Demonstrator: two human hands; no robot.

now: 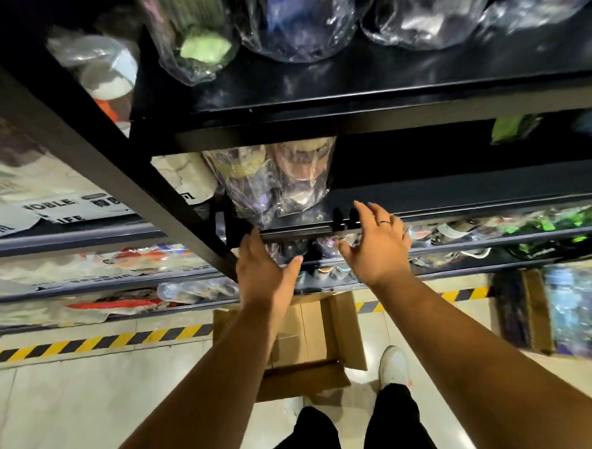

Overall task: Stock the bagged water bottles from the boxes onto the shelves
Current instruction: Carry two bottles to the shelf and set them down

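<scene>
Head view.
- Left hand (pixel 266 270) and right hand (pixel 374 244) are both raised at the front rim of the middle shelf (pixel 458 203). Fingers are spread and relaxed, gripping nothing. Whether they touch the rim: cannot tell.
- The bagged water bottles (pixel 275 184) stand on that shelf at its left end, just behind the hands.
- The upper bags (pixel 294 22) sit in a row on the shelf above.
- An open cardboard box (pixel 341 325) is on the floor below the arms.
- A second box (pixel 536 314) is to the right, its contents blurred.
</scene>
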